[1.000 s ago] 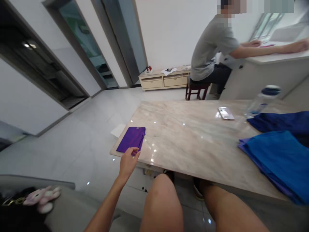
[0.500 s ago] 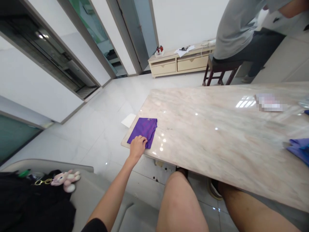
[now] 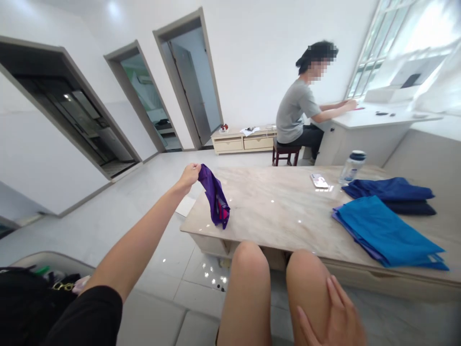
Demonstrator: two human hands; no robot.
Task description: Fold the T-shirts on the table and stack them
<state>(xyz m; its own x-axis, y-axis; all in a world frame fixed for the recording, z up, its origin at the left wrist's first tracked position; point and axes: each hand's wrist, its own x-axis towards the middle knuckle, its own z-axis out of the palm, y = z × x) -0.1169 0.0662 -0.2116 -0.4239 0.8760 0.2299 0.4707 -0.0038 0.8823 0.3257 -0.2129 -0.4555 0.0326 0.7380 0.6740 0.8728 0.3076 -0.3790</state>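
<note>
My left hand (image 3: 188, 176) is raised above the left end of the marble table (image 3: 281, 211), pinched shut on a corner of a purple cloth (image 3: 215, 198). The cloth hangs down from my fingers, partly unfolded, its lower end just above the table's left edge. My right hand (image 3: 334, 318) lies flat on my right knee at the bottom of the view, fingers stretched out and holding nothing.
On the table's right side lie a bright blue folded cloth (image 3: 385, 231) and a dark blue one (image 3: 391, 191), with a phone (image 3: 319, 180) and a water bottle (image 3: 352, 166) behind. A person in a grey shirt (image 3: 298, 115) sits at a white desk beyond. A black bag (image 3: 29, 298) sits at my left.
My left hand has gripped the purple cloth that lay flat on the table corner and lifted it, so it now hangs. The view has tilted up and my right hand has come into sight.
</note>
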